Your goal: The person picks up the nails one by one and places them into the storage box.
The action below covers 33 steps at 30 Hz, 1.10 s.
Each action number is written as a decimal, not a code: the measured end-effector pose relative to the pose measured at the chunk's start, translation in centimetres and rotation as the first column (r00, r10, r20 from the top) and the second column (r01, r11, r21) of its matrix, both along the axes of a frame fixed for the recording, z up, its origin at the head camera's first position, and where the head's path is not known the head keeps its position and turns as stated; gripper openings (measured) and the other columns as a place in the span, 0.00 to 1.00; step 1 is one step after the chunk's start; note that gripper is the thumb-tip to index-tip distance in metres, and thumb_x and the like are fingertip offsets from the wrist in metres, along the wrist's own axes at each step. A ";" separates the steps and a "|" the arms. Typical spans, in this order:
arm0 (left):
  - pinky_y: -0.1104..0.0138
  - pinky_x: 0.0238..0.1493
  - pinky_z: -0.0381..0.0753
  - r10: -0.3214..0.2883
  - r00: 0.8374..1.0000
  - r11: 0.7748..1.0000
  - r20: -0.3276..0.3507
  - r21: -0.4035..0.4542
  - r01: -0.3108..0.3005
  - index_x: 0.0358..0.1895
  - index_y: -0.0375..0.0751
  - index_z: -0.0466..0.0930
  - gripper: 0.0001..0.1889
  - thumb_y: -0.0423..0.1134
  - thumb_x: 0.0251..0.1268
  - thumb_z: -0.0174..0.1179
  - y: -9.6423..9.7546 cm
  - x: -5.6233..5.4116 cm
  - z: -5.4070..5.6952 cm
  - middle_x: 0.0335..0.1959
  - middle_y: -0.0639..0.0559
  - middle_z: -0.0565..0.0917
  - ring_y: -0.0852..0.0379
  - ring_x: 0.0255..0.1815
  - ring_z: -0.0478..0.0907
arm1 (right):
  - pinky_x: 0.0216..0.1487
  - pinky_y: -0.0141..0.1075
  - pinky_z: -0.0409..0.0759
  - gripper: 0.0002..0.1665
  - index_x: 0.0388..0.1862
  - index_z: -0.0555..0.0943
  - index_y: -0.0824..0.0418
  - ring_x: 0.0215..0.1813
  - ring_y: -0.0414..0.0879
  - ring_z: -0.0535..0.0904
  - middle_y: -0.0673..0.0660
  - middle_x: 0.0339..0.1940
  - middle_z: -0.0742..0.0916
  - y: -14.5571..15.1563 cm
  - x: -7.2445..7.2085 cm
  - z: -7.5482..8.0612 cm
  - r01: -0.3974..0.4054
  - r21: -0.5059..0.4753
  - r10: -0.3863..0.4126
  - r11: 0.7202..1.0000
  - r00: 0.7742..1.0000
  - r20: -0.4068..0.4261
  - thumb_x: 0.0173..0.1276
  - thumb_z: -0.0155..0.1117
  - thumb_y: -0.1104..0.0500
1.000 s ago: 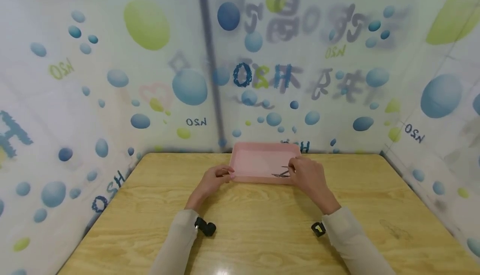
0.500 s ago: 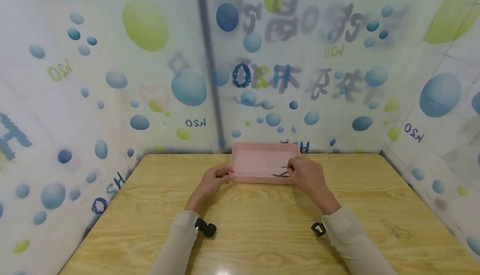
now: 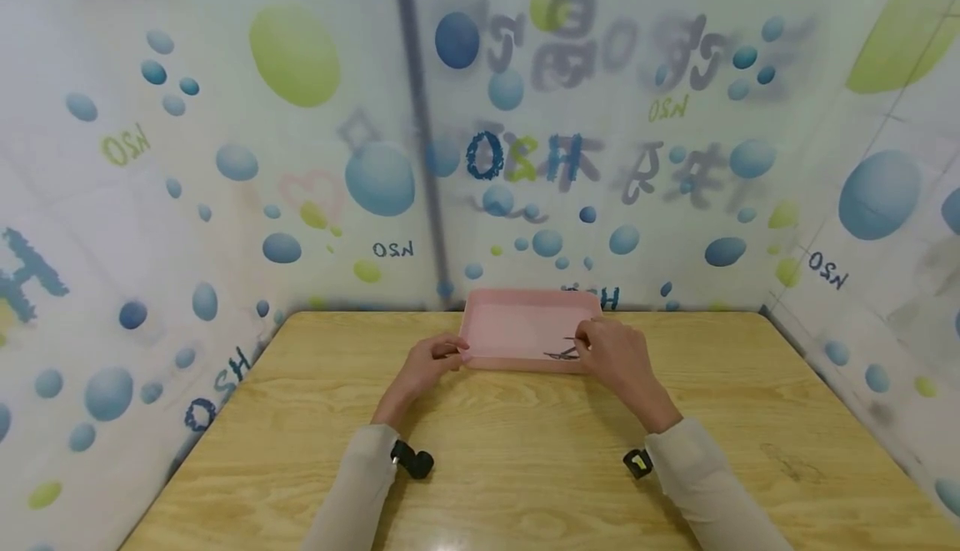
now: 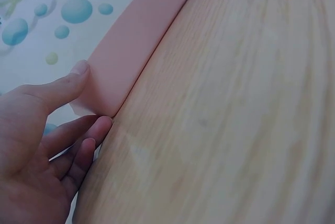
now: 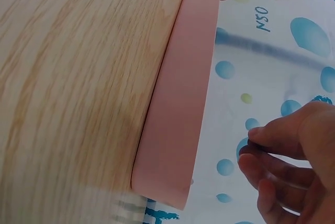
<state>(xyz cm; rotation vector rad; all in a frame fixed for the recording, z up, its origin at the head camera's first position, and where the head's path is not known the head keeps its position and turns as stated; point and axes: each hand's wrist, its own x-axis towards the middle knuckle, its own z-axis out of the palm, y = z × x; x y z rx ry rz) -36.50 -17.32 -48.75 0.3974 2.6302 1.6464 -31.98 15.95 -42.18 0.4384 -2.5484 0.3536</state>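
A shallow pink tray (image 3: 510, 326) lies at the far edge of the wooden table. My left hand (image 3: 427, 363) holds its near left corner; in the left wrist view, the thumb (image 4: 79, 68) is at the rim and the other fingers bend in at the bottom corner. Over the tray's right end, my right hand (image 3: 618, 355) pinches a small dark piece (image 5: 252, 144) between thumb and fingertips, mostly hidden by them. Several thin dark pieces (image 3: 561, 355) lie in the tray beside those fingertips; their kind cannot be made out.
The wood-grain table (image 3: 495, 459) extends from the tray toward me. A wall sheet (image 3: 637, 101) printed with blue and green bubbles stands right behind the tray, with further sheets at both sides. Black straps (image 3: 411, 459) sit at my cuffs.
Both hands stay at the tray in nearly the same pose. The head view has tilted very slightly, so everything sits a little lower in it.
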 end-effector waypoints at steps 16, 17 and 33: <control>0.65 0.44 0.79 0.008 1.000 1.000 -0.008 0.008 -0.008 0.49 0.43 0.85 0.09 0.41 0.71 0.67 0.0 -0.2 0.2 0.42 0.46 0.90 0.57 0.38 0.82 | 0.22 0.33 0.71 0.04 0.32 0.88 0.60 0.22 0.41 0.74 0.52 0.26 0.87 0.6 -0.1 0.2 0.000 -0.024 0.001 1.000 0.999 0.043 0.67 0.70 0.61; 0.65 0.44 0.80 0.013 1.000 1.000 -0.007 0.006 -0.013 0.49 0.43 0.85 0.09 0.41 0.71 0.67 0.0 -0.1 0.2 0.43 0.47 0.90 0.57 0.38 0.83 | 0.22 0.33 0.71 0.04 0.32 0.88 0.60 0.22 0.41 0.75 0.52 0.26 0.88 0.7 -0.2 0.3 -0.001 -0.027 0.003 1.000 0.999 0.047 0.67 0.70 0.61; 0.56 0.53 0.84 0.016 0.999 1.000 0.028 0.018 -0.016 0.57 0.45 0.85 0.14 0.40 0.72 0.66 -0.7 0.3 0.6 0.52 0.42 0.89 0.52 0.45 0.88 | 0.22 0.34 0.72 0.06 0.37 0.87 0.58 0.23 0.41 0.76 0.53 0.30 0.89 1.6 -0.8 0.6 0.017 -0.043 -0.010 0.999 0.988 0.153 0.70 0.68 0.56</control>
